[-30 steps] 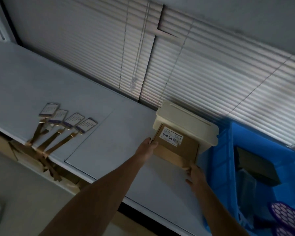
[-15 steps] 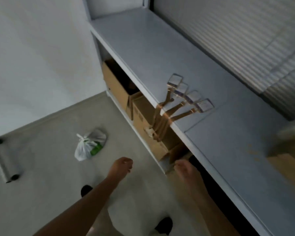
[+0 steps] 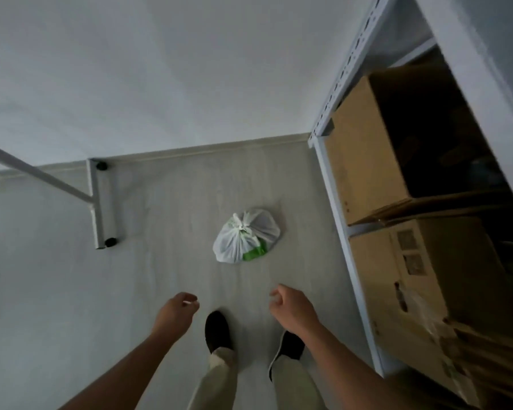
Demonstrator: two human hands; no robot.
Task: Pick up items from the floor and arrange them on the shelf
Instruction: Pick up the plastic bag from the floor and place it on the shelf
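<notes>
A knotted white plastic bag (image 3: pixel 245 235) with something green inside lies on the pale floor, straight ahead of my feet. My left hand (image 3: pixel 176 313) hangs in front of me, below and left of the bag, fingers loosely curled and holding nothing. My right hand (image 3: pixel 290 309) hangs below and right of the bag, also loosely curled and empty. Both hands are well short of the bag. The grey metal shelf (image 3: pixel 330 184) stands along the right side.
Cardboard boxes (image 3: pixel 365 161) fill the shelf's lower level, one further box (image 3: pixel 397 279) nearer me. A grey metal frame foot (image 3: pixel 101 202) with black pads rests on the floor at the left. My two dark shoes (image 3: pixel 218 331) are below the hands. A white wall closes the far side.
Both hands let go of the cardboard box on the shelf top and dropped down. My view swung from the shelf top to the floor, and the white bag now lies straight ahead.
</notes>
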